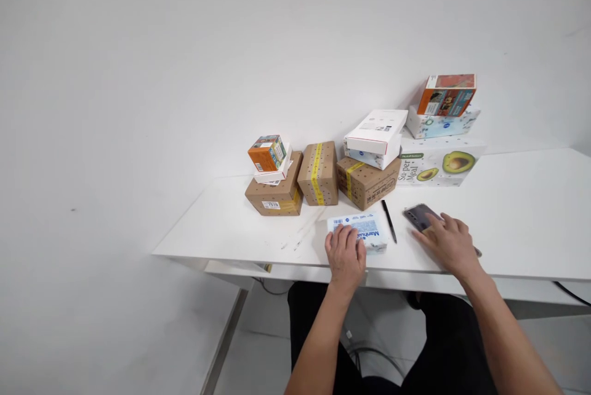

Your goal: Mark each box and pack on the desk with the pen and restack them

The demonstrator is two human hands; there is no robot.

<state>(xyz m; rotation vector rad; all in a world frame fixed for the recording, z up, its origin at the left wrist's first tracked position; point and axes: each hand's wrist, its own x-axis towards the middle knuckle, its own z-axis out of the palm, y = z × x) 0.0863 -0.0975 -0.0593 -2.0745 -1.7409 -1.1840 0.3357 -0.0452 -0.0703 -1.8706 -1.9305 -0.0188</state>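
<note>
My left hand rests on the near left part of a white and blue soft pack printed "Manhua", its fingers laid over the top. The pack lies flat near the front edge of the table. My right hand is over a dark smartphone, fingers apart and touching it. Much of the phone is hidden beneath the hand; its far left end, with the cameras, shows. Between the two hands lies a black pen, close to the pack's right side.
Three brown cartons with yellow tape, a left one, a middle one and a right one, stand along the wall. A flat white box tops the right stack. Behind the phone, an avocado-printed box supports an orange box and a pale pack.
</note>
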